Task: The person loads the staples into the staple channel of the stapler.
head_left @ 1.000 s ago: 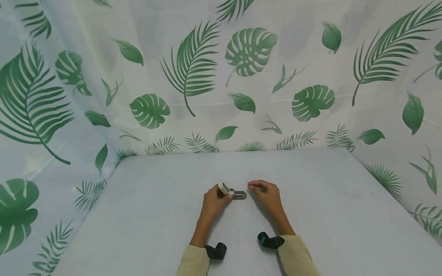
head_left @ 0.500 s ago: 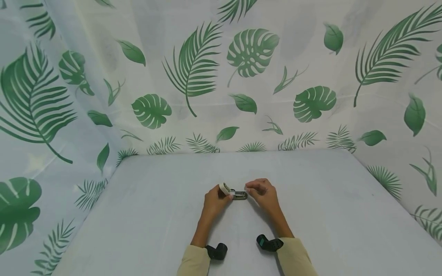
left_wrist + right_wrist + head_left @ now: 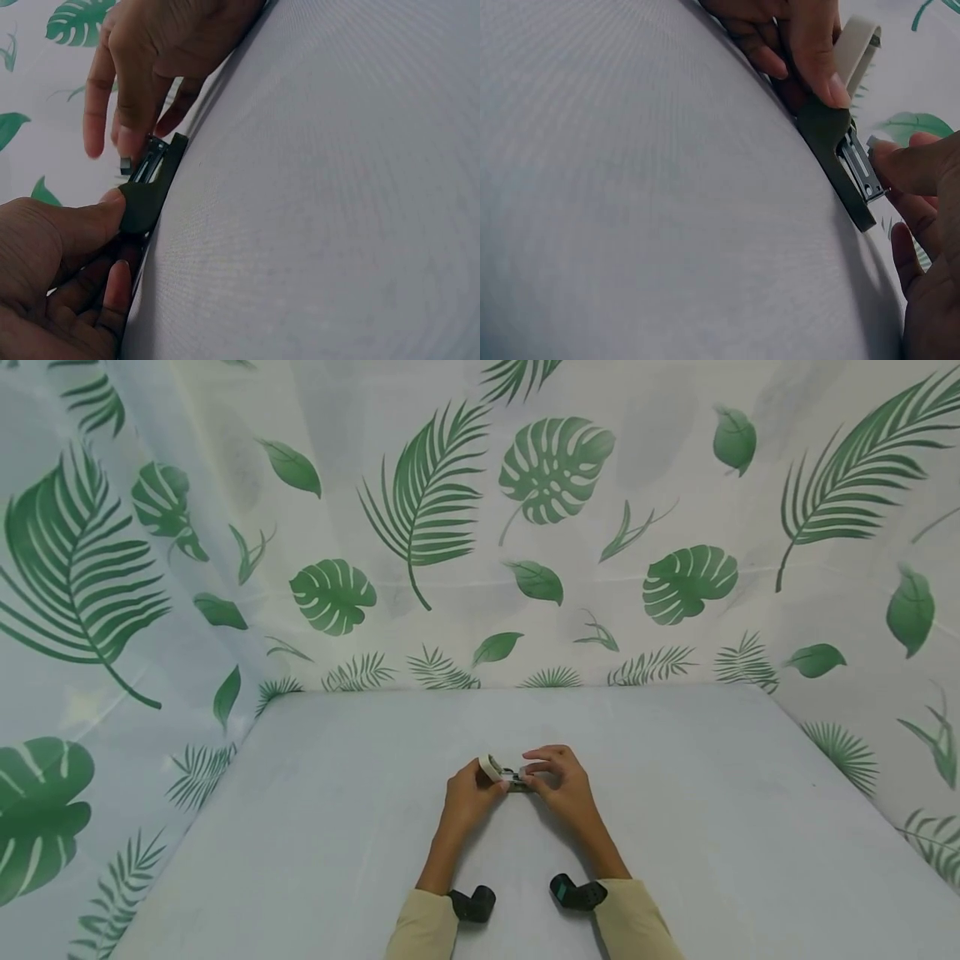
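Note:
A small stapler (image 3: 826, 131) with a dark green base lies on the table, its cream top cover (image 3: 491, 767) swung up and its metal staple channel (image 3: 861, 166) exposed. My left hand (image 3: 467, 799) holds the stapler at its hinge end, thumb on the side of the base. Over the channel, my right hand (image 3: 562, 783) pinches a short grey strip of staples (image 3: 125, 166) between thumb and finger. The strip appears just above the channel; whether it touches cannot be told. Most of the strip is hidden by the fingertips.
A white-covered table (image 3: 360, 827) spreads around both hands. Behind it and at the sides hangs a white cloth (image 3: 450, 635) printed with green leaves. Each wrist carries a black camera (image 3: 474, 904).
My right hand has moved left with the staple strip, from beside the stapler to over its channel. The left hand keeps its hold, and the stapler stays in place.

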